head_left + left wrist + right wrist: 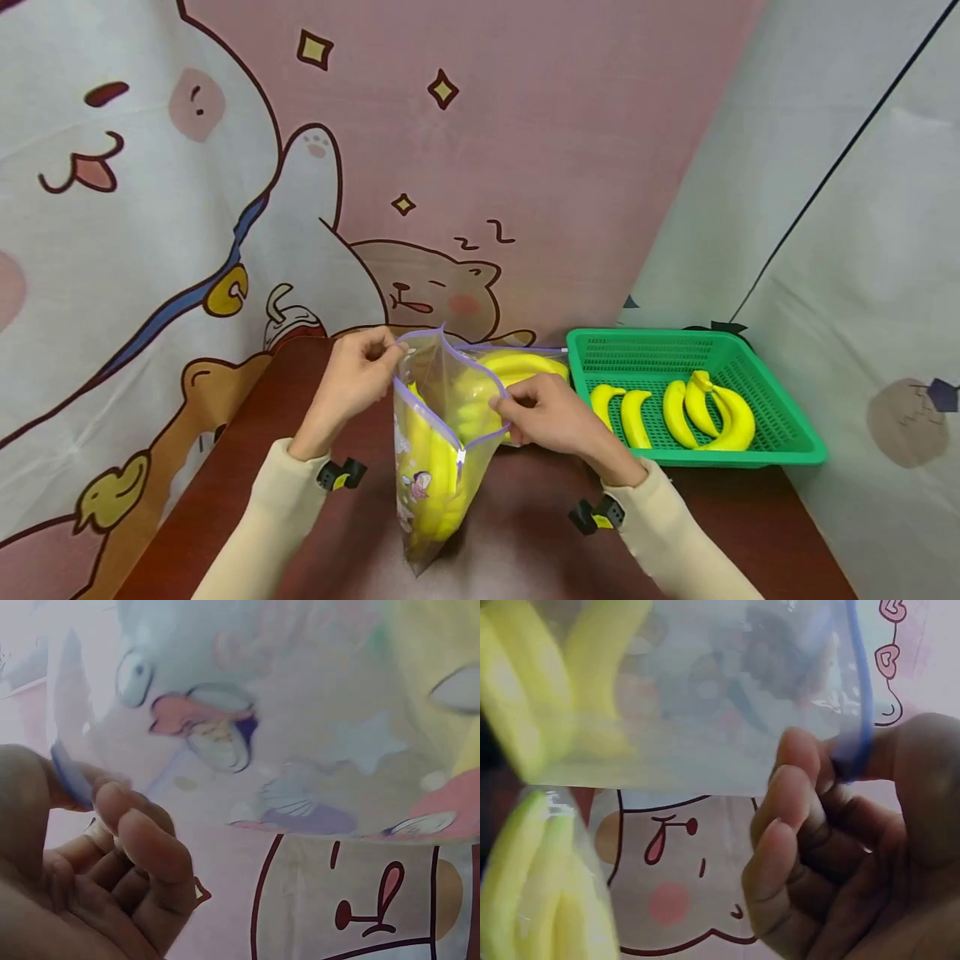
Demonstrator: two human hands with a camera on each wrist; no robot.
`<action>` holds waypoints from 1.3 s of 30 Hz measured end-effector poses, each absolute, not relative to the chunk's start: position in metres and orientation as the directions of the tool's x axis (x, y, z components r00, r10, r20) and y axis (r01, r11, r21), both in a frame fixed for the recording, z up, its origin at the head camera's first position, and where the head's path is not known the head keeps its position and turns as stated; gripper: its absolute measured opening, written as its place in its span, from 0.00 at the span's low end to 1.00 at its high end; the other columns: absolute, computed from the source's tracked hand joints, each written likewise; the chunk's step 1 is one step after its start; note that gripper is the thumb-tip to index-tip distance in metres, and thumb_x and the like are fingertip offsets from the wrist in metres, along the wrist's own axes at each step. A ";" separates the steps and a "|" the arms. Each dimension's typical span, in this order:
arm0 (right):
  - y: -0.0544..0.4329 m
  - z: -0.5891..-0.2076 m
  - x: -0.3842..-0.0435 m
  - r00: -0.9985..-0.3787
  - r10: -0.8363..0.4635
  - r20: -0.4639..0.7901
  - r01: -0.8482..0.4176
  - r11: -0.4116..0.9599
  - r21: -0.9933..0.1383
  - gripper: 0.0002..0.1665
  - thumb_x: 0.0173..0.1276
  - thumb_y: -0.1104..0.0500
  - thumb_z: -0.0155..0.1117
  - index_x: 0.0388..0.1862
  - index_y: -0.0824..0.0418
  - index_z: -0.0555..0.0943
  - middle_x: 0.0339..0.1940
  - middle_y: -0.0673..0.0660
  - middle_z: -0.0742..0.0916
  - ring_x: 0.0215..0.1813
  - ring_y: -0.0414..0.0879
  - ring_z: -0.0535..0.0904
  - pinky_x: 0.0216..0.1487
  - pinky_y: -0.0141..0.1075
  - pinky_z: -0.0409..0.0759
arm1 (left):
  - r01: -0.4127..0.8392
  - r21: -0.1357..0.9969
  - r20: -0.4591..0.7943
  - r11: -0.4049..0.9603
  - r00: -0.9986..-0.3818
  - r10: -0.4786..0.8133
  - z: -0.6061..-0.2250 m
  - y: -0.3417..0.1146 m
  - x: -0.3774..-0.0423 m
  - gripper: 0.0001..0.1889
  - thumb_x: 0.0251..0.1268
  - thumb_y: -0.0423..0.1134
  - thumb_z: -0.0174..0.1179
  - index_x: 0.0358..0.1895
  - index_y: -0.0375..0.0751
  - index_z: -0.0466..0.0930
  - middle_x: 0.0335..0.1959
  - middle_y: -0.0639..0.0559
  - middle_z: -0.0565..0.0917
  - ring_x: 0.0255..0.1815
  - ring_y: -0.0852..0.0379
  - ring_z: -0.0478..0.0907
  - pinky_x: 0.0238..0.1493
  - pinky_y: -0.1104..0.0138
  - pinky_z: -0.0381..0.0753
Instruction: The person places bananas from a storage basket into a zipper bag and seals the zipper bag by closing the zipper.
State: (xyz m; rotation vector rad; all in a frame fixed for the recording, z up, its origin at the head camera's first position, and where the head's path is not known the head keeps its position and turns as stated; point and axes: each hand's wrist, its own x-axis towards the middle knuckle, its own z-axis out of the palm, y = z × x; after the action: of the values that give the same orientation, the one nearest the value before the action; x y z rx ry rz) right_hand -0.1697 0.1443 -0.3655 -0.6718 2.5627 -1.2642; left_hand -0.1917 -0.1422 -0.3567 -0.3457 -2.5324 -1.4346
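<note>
A clear zip bag [403, 467] with a purple zip edge and printed cartoon figures is held upright, its mouth spread wide. Several yellow bananas [435, 475] are inside it, toward the bottom. My left hand [358, 379] pinches the left side of the bag's rim between thumb and fingers. On the opposite side, my right hand [551, 417] pinches the rim. In the right wrist view, thumb and index finger grip the purple zip strip [861, 697]. The white zip slider [461, 457] sits on the near corner of the mouth.
Behind the held bag lies another zip bag [555, 354] with bananas in it. A green plastic basket [806, 446] stands at the right on the brown table [247, 492], with several loose bananas [636, 417] inside. A cartoon-printed curtain [562, 167] hangs behind the table.
</note>
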 end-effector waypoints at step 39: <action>0.236 -0.379 -0.208 -0.943 -0.323 0.084 -0.310 0.752 -0.582 0.34 0.73 0.37 0.63 0.71 0.51 0.72 0.65 0.58 0.83 0.58 0.56 0.83 0.53 0.50 0.86 | 0.248 0.893 0.157 0.375 -0.954 0.257 -0.366 -0.147 -0.190 0.16 0.76 0.47 0.60 0.33 0.38 0.76 0.14 0.46 0.74 0.09 0.54 0.69 0.13 0.61 0.76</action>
State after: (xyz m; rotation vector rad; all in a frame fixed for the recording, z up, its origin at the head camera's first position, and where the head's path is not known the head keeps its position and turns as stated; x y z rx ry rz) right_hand -0.2079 0.2364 -0.3787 -0.5274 2.9201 -0.9634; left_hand -0.1900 -0.1467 -0.3657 -0.4797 -2.6119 -1.6949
